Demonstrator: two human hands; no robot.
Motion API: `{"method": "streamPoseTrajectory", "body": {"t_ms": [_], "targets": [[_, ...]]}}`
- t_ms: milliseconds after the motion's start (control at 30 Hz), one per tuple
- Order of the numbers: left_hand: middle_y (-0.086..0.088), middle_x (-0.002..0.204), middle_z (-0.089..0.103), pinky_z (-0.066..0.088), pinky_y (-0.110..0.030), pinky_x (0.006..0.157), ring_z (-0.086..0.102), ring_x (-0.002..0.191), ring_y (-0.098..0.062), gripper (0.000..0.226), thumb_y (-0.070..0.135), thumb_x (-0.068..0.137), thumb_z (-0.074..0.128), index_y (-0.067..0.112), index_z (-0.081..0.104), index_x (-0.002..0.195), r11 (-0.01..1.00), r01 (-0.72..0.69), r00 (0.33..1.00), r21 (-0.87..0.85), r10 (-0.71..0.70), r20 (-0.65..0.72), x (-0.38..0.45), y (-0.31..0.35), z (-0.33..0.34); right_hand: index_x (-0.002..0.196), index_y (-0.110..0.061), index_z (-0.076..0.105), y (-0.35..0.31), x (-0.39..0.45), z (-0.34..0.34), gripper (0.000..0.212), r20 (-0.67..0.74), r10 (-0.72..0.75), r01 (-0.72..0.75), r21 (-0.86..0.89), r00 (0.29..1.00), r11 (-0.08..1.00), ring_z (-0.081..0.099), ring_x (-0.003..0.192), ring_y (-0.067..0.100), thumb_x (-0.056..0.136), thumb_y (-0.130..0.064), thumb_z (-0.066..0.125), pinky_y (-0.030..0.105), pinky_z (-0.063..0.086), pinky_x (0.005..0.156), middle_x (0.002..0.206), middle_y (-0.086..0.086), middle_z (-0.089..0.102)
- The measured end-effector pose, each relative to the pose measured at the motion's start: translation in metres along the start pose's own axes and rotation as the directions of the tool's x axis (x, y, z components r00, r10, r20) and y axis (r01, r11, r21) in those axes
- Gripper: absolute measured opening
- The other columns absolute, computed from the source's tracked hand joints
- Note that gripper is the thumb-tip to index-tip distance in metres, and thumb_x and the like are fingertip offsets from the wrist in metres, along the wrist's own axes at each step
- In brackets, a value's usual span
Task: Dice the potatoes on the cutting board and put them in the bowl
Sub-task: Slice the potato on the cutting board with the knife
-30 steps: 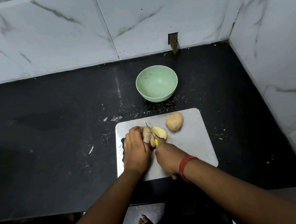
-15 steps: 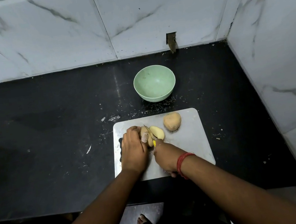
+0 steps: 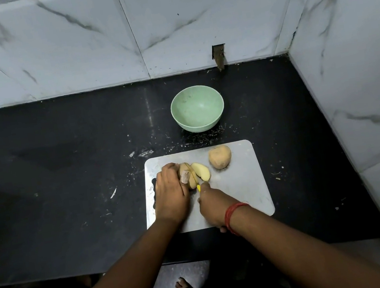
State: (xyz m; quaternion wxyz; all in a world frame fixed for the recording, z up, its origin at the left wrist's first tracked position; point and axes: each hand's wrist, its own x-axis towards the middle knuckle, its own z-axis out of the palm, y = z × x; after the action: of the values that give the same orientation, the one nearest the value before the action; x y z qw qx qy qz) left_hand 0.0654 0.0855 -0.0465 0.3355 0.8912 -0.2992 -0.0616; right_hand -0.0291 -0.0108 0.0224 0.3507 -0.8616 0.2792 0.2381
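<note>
My left hand point(image 3: 170, 194) grips the firm, rounded potato point(image 3: 187, 175) on the cutting board point(image 3: 245, 185); my right hand point(image 3: 214, 204) clasps the knife point(image 3: 193, 177) just beside those fingers. It looks dense and roll-prone, so I'd hold its uncut end.

Both hands low and close together, left hand point(image 3: 171, 191) curled (fingertips hidden), right hand point(image 3: 214, 204) fisted

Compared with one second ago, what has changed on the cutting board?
Little: the knife sits deeper in the potato, and the cut slice leans away more. Left hand keeps steadying the potato, right hand keeps gripping the knife. Whole potato and bowl stayed.
</note>
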Motion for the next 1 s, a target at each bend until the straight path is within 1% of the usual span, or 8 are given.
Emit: {"method": "streamPoseTrajectory", "body": {"t_ms": [233,300,433,500,600,667,800,1000], "targets": [[-0.009,0.129,0.053,0.041,-0.042,0.096,0.049,0.109,-0.028,0.051,0.043,0.099,0.032,0.006,0.058,0.122,1.0,-0.015,1.0,0.002,0.015,-0.013,0.001,-0.002,0.002,0.133,0.003,0.03,0.018,-0.009,0.015,0.038,0.037,0.021,-0.018,-0.069,0.999,0.997,0.057,0.082,0.027,0.098,-0.007,0.041,0.032,0.039,0.067,0.109,0.021,0.063],[-0.01,0.129,0.053,0.041,-0.042,0.097,0.049,0.11,-0.028,0.053,0.045,0.1,0.031,0.006,0.057,0.123,1.0,-0.016,1.0,-0.001,0.016,-0.011,0.001,-0.002,0.002,0.132,0.003,0.03,0.023,-0.013,0.018,0.038,0.043,0.002,0.002,-0.11,0.999,0.994,0.06,0.084,0.029,0.098,-0.007,0.04,0.03,0.038,0.066,0.104,0.02,0.063],[-0.009,0.13,0.053,0.041,-0.042,0.097,0.049,0.109,-0.027,0.052,0.043,0.099,0.031,0.006,0.057,0.124,1.0,-0.016,1.0,-0.003,0.016,-0.005,0.001,-0.002,0.001,0.131,0.0,0.031,0.033,-0.021,0.021,0.037,0.025,-0.03,0.033,-0.149,0.999,0.988,0.048,0.062,0.017,0.096,-0.006,0.039,0.025,0.025,0.049,0.07,0.003,0.043],[-0.01,0.129,0.053,0.041,-0.041,0.096,0.049,0.108,-0.027,0.05,0.039,0.097,0.031,0.006,0.058,0.123,1.0,-0.025,1.0,-0.007,0.025,-0.014,0.001,-0.003,0.001,0.13,-0.002,0.032,0.037,-0.024,0.021,0.033,0.035,-0.023,0.028,-0.148,0.999,0.989,0.06,0.08,0.024,0.098,-0.008,0.038,0.024,0.027,0.05,0.079,0.008,0.05],[-0.011,0.128,0.053,0.04,-0.04,0.097,0.048,0.108,-0.026,0.051,0.039,0.097,0.03,0.005,0.058,0.124,0.999,-0.034,0.999,-0.01,0.034,-0.015,0.001,-0.004,0.001,0.13,-0.001,0.035,0.04,-0.032,0.017,0.031,0.053,0.014,-0.009,-0.095,0.998,0.995,0.06,0.105,0.034,0.101,-0.012,0.035,0.029,0.039,0.07,0.114,0.018,0.057],[-0.01,0.129,0.052,0.039,-0.038,0.097,0.048,0.109,-0.025,0.052,0.041,0.099,0.031,0.006,0.057,0.127,0.999,-0.046,0.999,-0.016,0.046,-0.013,0.0,-0.006,0.001,0.127,-0.003,0.037,0.039,-0.041,0.015,0.027,0.039,-0.004,0.005,-0.039,0.999,0.999,0.06,0.096,0.03,0.104,-0.015,0.034,0.029,0.04,0.072,0.107,0.015,0.058],[-0.005,0.128,0.052,0.034,-0.029,0.096,0.045,0.11,-0.019,0.051,0.044,0.1,0.031,0.009,0.056,0.128,0.997,-0.066,0.998,-0.035,0.065,-0.017,0.002,-0.007,0.0,0.109,-0.012,0.037,0.028,-0.048,0.003,0.015,-0.11,-0.066,0.083,0.152,0.992,0.985,0.05,0.064,0.015,0.105,-0.027,0.035,0.03,0.039,0.055,0.082,0.004,0.052],[0.004,0.121,0.056,0.029,-0.019,0.092,0.046,0.108,-0.016,0.053,0.053,0.103,0.027,0.014,0.057,0.122,0.986,-0.029,0.998,-0.162,0.021,-0.056,0.002,-0.008,-0.003,0.119,-0.014,0.034,0.004,-0.032,-0.004,0.021,-0.122,-0.085,0.106,0.181,0.989,0.978,0.049,0.045,0.019,0.105,-0.029,0.033,0.027,0.035,0.034,0.078,0.007,0.054]]}}
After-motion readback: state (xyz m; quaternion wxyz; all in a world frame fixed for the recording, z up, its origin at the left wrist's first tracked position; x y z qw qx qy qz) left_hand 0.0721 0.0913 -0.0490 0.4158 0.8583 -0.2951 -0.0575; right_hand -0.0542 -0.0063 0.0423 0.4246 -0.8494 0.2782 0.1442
